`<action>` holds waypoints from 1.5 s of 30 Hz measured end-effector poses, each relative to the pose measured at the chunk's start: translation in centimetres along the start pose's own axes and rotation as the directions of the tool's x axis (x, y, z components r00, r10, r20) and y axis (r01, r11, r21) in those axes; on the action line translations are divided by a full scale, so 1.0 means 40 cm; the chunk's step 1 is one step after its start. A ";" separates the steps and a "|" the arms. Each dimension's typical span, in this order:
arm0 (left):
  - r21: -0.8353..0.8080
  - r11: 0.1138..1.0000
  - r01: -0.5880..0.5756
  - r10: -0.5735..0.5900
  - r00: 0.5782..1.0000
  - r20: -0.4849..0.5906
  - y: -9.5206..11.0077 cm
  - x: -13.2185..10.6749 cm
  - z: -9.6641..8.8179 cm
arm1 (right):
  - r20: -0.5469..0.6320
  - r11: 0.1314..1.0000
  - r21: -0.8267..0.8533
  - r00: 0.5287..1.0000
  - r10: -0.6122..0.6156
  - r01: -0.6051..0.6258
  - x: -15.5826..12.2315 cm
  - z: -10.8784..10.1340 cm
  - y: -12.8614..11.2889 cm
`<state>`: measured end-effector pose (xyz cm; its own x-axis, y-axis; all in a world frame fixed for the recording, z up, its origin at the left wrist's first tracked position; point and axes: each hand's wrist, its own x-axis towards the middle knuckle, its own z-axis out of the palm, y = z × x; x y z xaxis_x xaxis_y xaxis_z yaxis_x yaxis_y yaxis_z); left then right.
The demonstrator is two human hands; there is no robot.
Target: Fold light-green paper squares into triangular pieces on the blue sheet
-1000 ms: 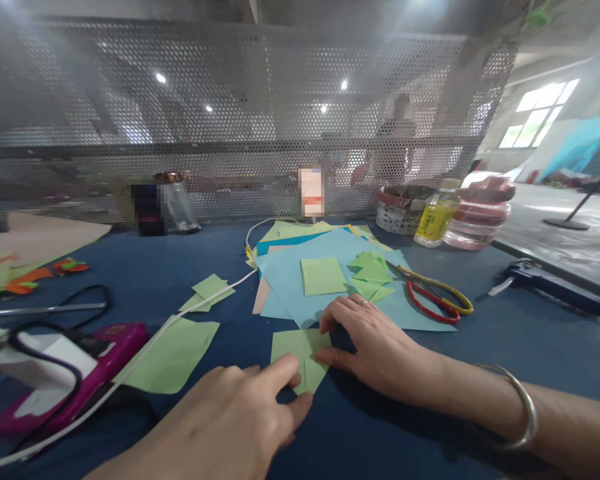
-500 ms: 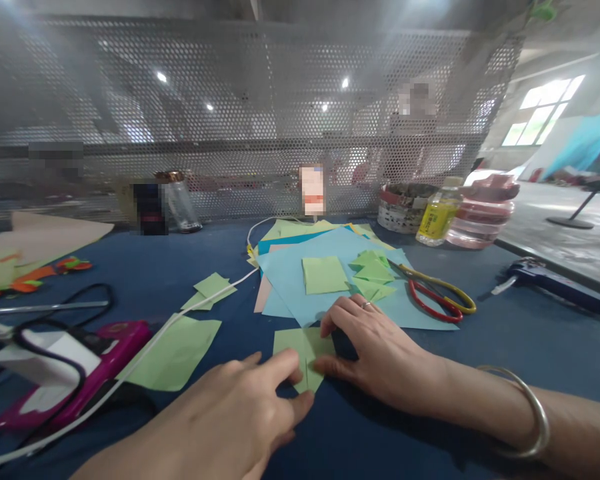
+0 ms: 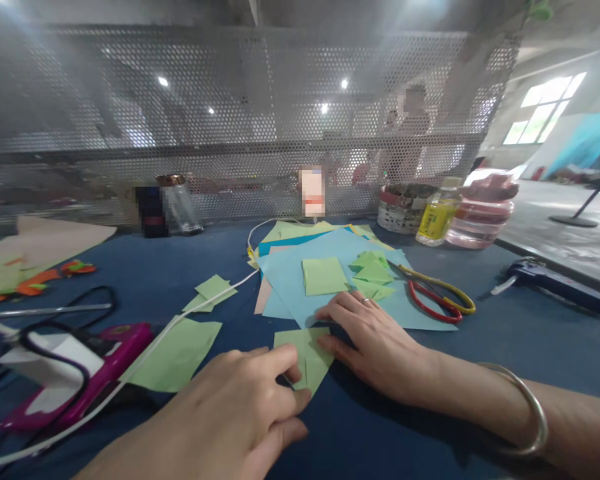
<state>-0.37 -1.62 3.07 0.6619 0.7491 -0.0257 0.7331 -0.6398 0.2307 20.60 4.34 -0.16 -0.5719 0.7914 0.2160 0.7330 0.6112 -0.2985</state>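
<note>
A small light-green sheet of paper (image 3: pixel 314 360) lies on the blue table in front of me, with a crease down its middle. My left hand (image 3: pixel 253 403) rests over its lower left part, fingers bent and apart, a fingertip near the bottom corner. My right hand (image 3: pixel 375 347) lies palm down, fingers spread, its thumb at the paper's right edge and the other fingertips on light-blue paper (image 3: pixel 290 277). On that light-blue paper are a green square (image 3: pixel 325 276) and several folded green pieces (image 3: pixel 371 269). Scissors (image 3: pixel 443 297) with red and yellow handles lie beside them.
At left, a white cable (image 3: pixel 163 331) crosses another green sheet (image 3: pixel 180 357) near a magenta power strip (image 3: pixel 125 343). A yellow-labelled bottle (image 3: pixel 437 217) and a pink water jug (image 3: pixel 483 213) stand at back right. A blue glue gun (image 3: pixel 563 283) lies at right. Perforated mesh rises behind.
My left thumb has moved down, away from the paper's bottom corner. My right thumb has slid slightly right, off the crease toward the paper's edge. The paper has barely moved.
</note>
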 end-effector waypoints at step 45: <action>0.145 0.987 -0.070 0.129 0.879 -0.458 -0.042 0.043 0.095 | -0.049 0.865 0.164 0.880 -0.473 0.474 0.001 -0.038 0.022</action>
<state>0.13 0.09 -1.08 0.6053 0.6545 0.4531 0.7001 -0.7086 0.0884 21.78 4.94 1.01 -0.8316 0.4077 0.3771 0.3026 0.9020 -0.3079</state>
